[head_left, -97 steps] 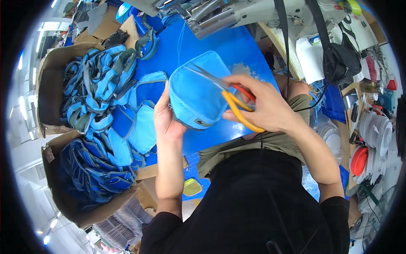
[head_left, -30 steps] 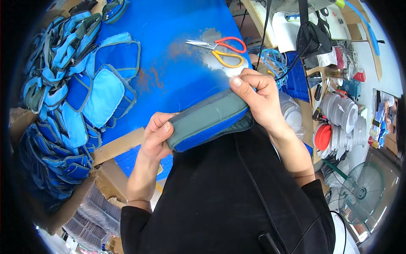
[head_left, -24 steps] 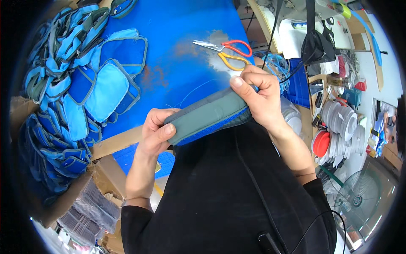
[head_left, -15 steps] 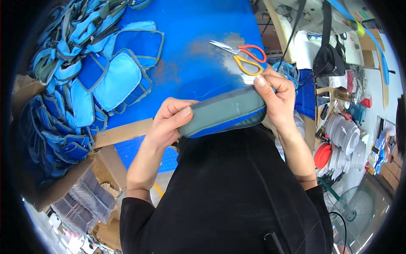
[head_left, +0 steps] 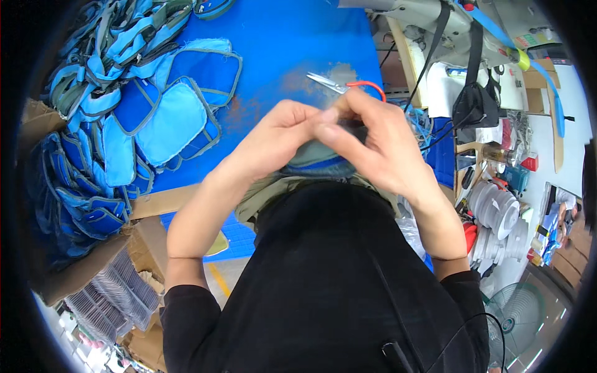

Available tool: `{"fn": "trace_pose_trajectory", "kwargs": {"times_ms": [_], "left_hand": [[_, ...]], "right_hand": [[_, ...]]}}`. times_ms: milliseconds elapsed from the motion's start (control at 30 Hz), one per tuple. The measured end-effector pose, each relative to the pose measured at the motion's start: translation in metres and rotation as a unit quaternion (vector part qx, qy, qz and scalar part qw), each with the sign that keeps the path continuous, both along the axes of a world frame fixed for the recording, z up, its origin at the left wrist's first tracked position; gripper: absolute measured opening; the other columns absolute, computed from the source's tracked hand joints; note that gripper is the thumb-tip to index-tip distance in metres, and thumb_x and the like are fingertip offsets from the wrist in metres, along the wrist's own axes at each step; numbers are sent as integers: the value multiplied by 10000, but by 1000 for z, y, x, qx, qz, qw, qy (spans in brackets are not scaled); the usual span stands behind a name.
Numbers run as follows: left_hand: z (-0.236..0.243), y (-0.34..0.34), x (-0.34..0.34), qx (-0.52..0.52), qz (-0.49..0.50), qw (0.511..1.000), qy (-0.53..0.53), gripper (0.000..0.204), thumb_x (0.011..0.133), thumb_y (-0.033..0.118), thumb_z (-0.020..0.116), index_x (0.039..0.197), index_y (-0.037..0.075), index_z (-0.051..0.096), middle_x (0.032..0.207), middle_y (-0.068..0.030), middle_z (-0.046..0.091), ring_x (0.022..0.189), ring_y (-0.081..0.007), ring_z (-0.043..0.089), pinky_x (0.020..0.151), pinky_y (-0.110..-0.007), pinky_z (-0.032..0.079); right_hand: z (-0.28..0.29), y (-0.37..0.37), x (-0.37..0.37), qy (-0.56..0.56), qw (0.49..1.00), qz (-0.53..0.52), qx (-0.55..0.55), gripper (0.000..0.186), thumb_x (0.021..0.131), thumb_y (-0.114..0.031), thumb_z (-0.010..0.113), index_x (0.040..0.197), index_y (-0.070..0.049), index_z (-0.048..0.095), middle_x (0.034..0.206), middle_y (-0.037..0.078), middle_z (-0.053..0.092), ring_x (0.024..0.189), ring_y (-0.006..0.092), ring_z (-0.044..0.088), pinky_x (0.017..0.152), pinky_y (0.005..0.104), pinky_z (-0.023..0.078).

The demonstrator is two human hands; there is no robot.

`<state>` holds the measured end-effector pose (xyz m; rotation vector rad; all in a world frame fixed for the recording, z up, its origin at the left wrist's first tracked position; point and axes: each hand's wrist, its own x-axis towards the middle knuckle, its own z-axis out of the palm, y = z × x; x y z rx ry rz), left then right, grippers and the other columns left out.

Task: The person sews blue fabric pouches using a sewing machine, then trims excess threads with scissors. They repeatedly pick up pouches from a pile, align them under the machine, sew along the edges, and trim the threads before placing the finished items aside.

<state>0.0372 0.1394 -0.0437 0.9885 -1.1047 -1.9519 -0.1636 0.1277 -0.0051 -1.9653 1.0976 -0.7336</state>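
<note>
My left hand [head_left: 283,137] and my right hand [head_left: 379,140] meet in front of my body, thumbs and fingertips pinched together. What lies between the fingertips is too small or too hidden to make out. Under and behind them, close to my lap, is a grey-green fabric piece with a blue mesh side [head_left: 317,158], mostly covered by the hands. Just beyond my right hand lie scissors [head_left: 329,82] with spread blades on the blue table; one red handle shows, the other is hidden.
Blue and grey sewn fabric pieces [head_left: 171,124] are heaped on the table's left [head_left: 280,37]. A cardboard box [head_left: 81,267] of stacked pieces stands at lower left. To the right are a machine with hanging straps [head_left: 476,68], white rolls [head_left: 494,208] and a fan [head_left: 513,317].
The hands, earlier apart at the two ends of the grey-green piece, have come together above it. The piece now sits lower and nearer my lap. My right hand covers more of the scissors.
</note>
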Motion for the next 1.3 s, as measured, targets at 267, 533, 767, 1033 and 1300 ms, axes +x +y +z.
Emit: {"fn": "trace_pose_trajectory", "kwargs": {"times_ms": [267, 533, 767, 1033, 1300], "left_hand": [[-35, 5, 2, -390, 175, 857, -287, 261, 868, 130, 792, 1103, 29, 736, 1065, -110, 699, 857, -210, 676, 732, -313, 516], [-64, 26, -12, -98, 219, 965, -102, 222, 1001, 83, 635, 1181, -19, 718, 1093, -84, 740, 925, -140, 690, 833, -304, 548], [-37, 49, -5, 165, 117, 927, 317, 389, 1067, 203, 578, 1325, -87, 607, 1227, -153, 714, 1093, -188, 709, 983, -327, 552], [-49, 42, 8, 139, 122, 932, 313, 355, 1075, 212, 563, 1291, -62, 631, 1233, -150, 711, 1111, -193, 697, 1002, -343, 532], [-22, 25, 2, 69, 109, 977, 169, 390, 1096, 296, 538, 1123, -51, 712, 1064, -85, 753, 942, -135, 694, 865, -315, 543]], "right_hand": [[-36, -9, -29, -262, 929, -77, 249, 414, 1001, -260, 724, 699, -97, 492, 660, -95, 420, 631, 23, 349, 543, 256, 264], [-47, -8, -32, -357, 875, -74, 319, 362, 1026, -254, 678, 718, -117, 548, 678, -85, 510, 610, 9, 410, 556, 228, 312], [-85, -12, -72, -404, 852, -118, 313, 310, 1023, -294, 678, 816, -72, 619, 735, 0, 629, 622, 59, 566, 566, 229, 450], [-73, -8, -67, -357, 894, -105, 251, 325, 1017, -300, 690, 783, -104, 578, 710, -48, 562, 623, 30, 491, 574, 214, 387], [-71, -6, -71, -285, 912, -86, 283, 316, 1037, -322, 649, 823, -96, 595, 775, -70, 545, 727, 23, 457, 643, 223, 359]]}}
